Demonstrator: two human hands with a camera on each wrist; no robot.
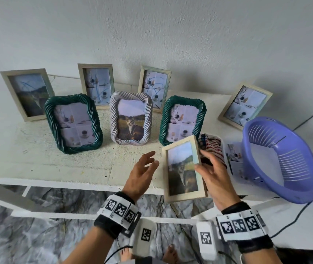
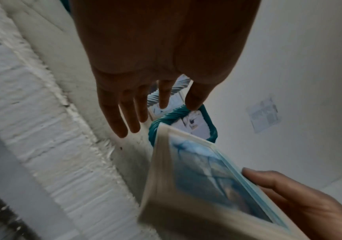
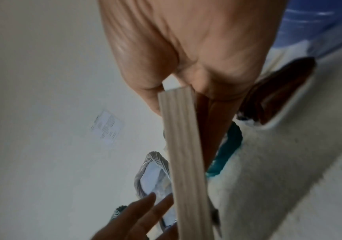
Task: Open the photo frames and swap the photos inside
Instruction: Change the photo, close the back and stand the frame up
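My right hand grips a pale wooden frame by its right edge, thumb on the front, and holds it tilted above the shelf's front edge. It shows a cat photo behind glass. In the right wrist view the frame's side runs down from my thumb, with its brown back beside it. My left hand hovers just left of the frame, fingers spread and straight, touching nothing. The left wrist view shows the left hand's fingers above the frame.
On the white shelf stand two green twisted frames, a grey twisted frame with a cat photo, and several pale wooden frames at the wall. A purple basket, a striped cloth and a loose photo lie at the right.
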